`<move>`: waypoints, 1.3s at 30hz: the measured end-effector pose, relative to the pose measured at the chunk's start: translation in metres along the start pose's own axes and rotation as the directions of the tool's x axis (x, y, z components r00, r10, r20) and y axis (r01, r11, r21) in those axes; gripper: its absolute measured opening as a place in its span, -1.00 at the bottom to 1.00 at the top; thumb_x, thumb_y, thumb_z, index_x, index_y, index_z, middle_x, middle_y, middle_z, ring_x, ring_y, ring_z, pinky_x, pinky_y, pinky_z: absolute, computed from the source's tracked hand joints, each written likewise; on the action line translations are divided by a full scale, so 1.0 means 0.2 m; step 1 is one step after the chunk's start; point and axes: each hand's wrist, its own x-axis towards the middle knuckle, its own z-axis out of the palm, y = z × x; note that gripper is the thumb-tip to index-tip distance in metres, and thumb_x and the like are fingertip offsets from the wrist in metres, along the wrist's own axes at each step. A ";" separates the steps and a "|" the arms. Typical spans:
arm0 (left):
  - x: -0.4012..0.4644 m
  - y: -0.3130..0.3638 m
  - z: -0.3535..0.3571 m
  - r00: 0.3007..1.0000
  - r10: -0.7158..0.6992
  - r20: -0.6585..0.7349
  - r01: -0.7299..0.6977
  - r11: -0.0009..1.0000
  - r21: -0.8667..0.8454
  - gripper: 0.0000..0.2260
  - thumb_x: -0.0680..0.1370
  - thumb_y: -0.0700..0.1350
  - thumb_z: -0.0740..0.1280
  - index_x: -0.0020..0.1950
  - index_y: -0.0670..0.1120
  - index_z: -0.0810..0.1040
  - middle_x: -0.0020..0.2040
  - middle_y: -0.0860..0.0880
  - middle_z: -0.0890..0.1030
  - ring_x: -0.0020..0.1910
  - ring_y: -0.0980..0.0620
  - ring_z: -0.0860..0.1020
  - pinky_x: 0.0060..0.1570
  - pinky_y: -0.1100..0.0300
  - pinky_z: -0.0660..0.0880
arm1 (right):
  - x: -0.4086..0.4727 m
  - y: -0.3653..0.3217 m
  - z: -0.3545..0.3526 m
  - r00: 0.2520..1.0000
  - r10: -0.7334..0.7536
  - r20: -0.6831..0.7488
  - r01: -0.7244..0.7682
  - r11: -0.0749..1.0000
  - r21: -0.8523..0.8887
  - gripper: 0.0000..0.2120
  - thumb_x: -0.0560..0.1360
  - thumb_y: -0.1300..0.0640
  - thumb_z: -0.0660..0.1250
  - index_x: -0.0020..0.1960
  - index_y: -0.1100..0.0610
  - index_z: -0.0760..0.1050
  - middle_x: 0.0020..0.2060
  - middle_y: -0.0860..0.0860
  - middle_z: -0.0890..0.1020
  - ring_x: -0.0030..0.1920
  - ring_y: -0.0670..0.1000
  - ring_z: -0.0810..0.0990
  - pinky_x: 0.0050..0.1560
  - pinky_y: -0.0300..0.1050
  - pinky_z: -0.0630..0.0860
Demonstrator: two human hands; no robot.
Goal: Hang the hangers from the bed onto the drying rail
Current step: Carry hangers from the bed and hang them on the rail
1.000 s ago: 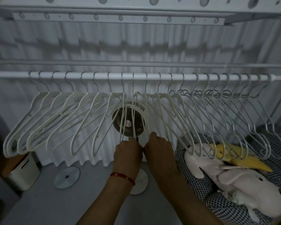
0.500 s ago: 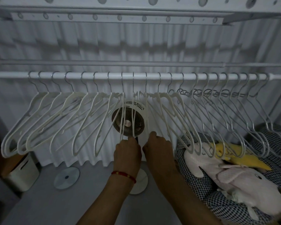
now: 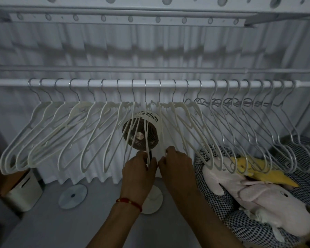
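Head view. A white drying rail (image 3: 100, 82) spans the frame at mid-height, carrying a full row of hangers: cream plastic hangers (image 3: 75, 133) from left to centre, grey wire hangers (image 3: 261, 126) at right. At lower centre, the left hand (image 3: 139, 171), with a red bracelet (image 3: 129, 203) at the wrist, pinches the bottom of a centre hanger (image 3: 146, 133); the right hand (image 3: 175, 164) pinches the neighbouring one. Behind them stands a round fan (image 3: 140, 136). Lower right: plush toys (image 3: 258, 192) on checked bedding (image 3: 220, 204). Lower left: a disc (image 3: 73, 195) on the floor.
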 end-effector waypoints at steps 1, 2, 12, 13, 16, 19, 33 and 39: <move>-0.01 -0.01 0.00 1.000 -0.016 -0.007 0.015 0.997 -0.071 -0.80 0.58 0.02 0.33 -0.06 -0.13 0.54 -0.37 -0.04 0.56 -0.40 0.02 0.55 -0.30 0.05 0.53 | 0.00 0.01 0.00 0.999 0.028 0.025 -0.029 0.999 0.039 -0.80 0.42 0.24 0.51 -0.22 0.20 0.49 -0.42 0.08 0.59 -0.48 -0.02 0.51 -0.47 -0.32 0.20; -0.03 -0.02 0.00 1.000 -0.024 0.002 0.024 0.991 -0.128 -0.80 0.57 0.02 0.34 -0.08 -0.12 0.54 -0.35 -0.05 0.56 -0.40 0.00 0.56 -0.29 -0.02 0.56 | -0.01 0.02 0.00 0.997 0.057 0.057 -0.061 0.995 0.084 -0.82 0.49 0.22 0.44 -0.21 0.16 0.46 -0.37 0.07 0.59 -0.42 -0.02 0.49 -0.44 -0.33 0.18; -0.08 -0.06 -0.02 0.994 -0.067 0.089 0.090 0.953 -0.288 -0.73 0.59 -0.04 0.33 -0.23 -0.16 0.60 -0.23 -0.07 0.55 -0.40 0.10 0.59 -0.41 0.42 0.43 | -0.07 0.07 0.01 0.971 0.179 0.159 -0.220 0.929 0.296 -0.76 0.58 0.13 0.35 -0.25 0.18 0.53 -0.36 0.04 0.62 -0.34 -0.02 0.59 -0.28 -0.21 0.49; -0.07 -0.06 -0.02 0.993 -0.072 0.096 0.097 0.949 -0.300 -0.73 0.59 -0.05 0.33 -0.23 -0.17 0.60 -0.23 -0.07 0.56 -0.41 0.11 0.59 -0.41 0.42 0.42 | -0.08 0.07 0.01 0.966 0.188 0.175 -0.235 0.921 0.311 -0.76 0.59 0.11 0.35 -0.22 0.19 0.56 -0.35 0.05 0.63 -0.34 -0.02 0.60 -0.25 -0.16 0.52; -0.07 -0.07 -0.02 0.992 -0.070 0.105 0.102 0.935 -0.339 -0.71 0.59 -0.06 0.33 -0.25 -0.22 0.58 -0.25 -0.11 0.56 -0.43 0.10 0.59 -0.38 0.30 0.47 | -0.08 0.07 0.01 0.961 0.198 0.191 -0.254 0.907 0.337 -0.75 0.60 0.08 0.34 -0.19 0.21 0.59 -0.35 0.05 0.64 -0.36 -0.03 0.61 -0.24 -0.11 0.55; -0.06 -0.08 -0.02 0.991 -0.072 0.113 0.105 0.940 -0.326 -0.70 0.60 -0.04 0.33 -0.23 -0.23 0.58 -0.23 -0.11 0.56 -0.43 0.11 0.59 -0.36 0.29 0.50 | -0.08 0.07 0.01 0.952 0.217 0.215 -0.281 0.900 0.334 -0.75 0.60 0.06 0.33 -0.17 0.19 0.59 -0.33 0.03 0.65 -0.36 -0.03 0.62 -0.21 -0.04 0.58; -0.17 -0.14 -0.25 0.999 -0.037 -0.003 0.034 0.955 -0.296 -0.86 0.54 -0.04 0.39 0.07 0.13 0.58 -0.12 0.13 0.61 -0.26 0.18 0.60 -0.24 0.16 0.61 | -0.14 -0.12 -0.17 0.988 0.132 -0.085 -0.122 0.985 0.120 -0.79 0.44 0.21 0.51 0.04 0.21 0.57 -0.13 0.11 0.59 -0.36 0.04 0.58 -0.35 -0.22 0.40; -0.11 -0.29 -0.48 0.969 0.047 -0.244 -0.077 0.991 -0.112 -0.88 0.54 -0.13 0.38 0.06 -0.05 0.62 -0.11 0.10 0.60 -0.23 0.19 0.56 -0.22 0.29 0.53 | -0.10 -0.43 -0.05 0.999 -0.001 0.050 -0.015 0.946 0.325 -0.61 0.55 -0.16 0.26 0.18 0.11 0.54 -0.02 -0.02 0.58 -0.17 -0.16 0.45 -0.09 -0.20 0.46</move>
